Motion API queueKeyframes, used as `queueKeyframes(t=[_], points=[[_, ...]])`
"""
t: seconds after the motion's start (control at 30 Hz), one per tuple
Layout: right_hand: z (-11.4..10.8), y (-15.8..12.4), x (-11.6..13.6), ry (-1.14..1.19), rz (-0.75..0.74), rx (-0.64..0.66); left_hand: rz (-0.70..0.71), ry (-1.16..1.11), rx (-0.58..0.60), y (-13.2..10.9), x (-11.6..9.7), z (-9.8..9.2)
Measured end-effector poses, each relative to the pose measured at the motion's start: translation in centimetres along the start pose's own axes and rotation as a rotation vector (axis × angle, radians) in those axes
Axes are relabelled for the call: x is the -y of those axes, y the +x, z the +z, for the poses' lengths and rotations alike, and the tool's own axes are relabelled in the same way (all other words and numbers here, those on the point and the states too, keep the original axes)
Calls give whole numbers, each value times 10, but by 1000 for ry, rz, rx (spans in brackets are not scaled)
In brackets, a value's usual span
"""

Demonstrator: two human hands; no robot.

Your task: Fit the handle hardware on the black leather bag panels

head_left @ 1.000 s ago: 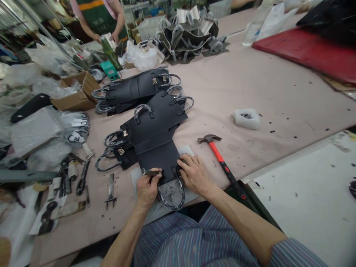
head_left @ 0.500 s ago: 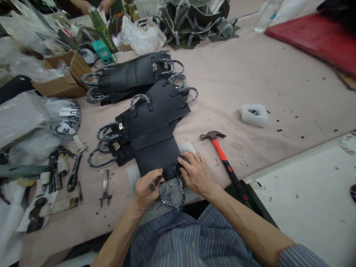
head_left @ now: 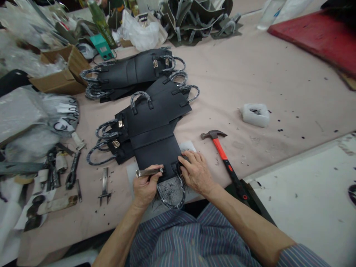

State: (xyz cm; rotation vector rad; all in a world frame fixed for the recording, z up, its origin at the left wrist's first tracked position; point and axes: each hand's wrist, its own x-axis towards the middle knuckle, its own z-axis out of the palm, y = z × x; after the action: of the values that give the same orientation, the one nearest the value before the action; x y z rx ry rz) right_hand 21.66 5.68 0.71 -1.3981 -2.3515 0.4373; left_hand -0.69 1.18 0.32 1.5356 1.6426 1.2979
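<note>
My left hand (head_left: 145,188) is closed around a metal punch (head_left: 148,172), a shiny rod tilted low. The punch's tip end is over the near edge of a black leather bag panel (head_left: 157,152). My right hand (head_left: 196,172) grips that panel's right near corner, its fingers curled beside the base of a handle. This plastic-wrapped handle (head_left: 182,198) loops toward me over a speckled pale board (head_left: 169,189). To the right lies a claw hammer (head_left: 221,150) with a red and black grip, apart from both hands.
More black bag panels (head_left: 133,70) with wrapped handles lie stacked farther back. On the left are a forked metal tool (head_left: 105,185), several hand tools and a cardboard box (head_left: 59,79). A white block (head_left: 255,115) sits on the right; a red slab (head_left: 314,40) lies beyond.
My left hand has turned the punch from pointing toward me to lying low and sideways, with its shaft now showing. The right hand stays on the panel.
</note>
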Motion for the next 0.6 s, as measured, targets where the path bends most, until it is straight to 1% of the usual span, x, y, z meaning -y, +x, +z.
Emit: queueKeyframes(t=[0.2, 0.47, 0.6], points=[[-1, 1, 0, 7, -5, -4, 55, 88, 18, -1, 6, 2], [0, 0, 0, 2, -4, -13, 90, 122, 21, 1, 4, 3], [-1, 1, 0, 4, 1, -8, 139, 159, 19, 0, 5, 5]])
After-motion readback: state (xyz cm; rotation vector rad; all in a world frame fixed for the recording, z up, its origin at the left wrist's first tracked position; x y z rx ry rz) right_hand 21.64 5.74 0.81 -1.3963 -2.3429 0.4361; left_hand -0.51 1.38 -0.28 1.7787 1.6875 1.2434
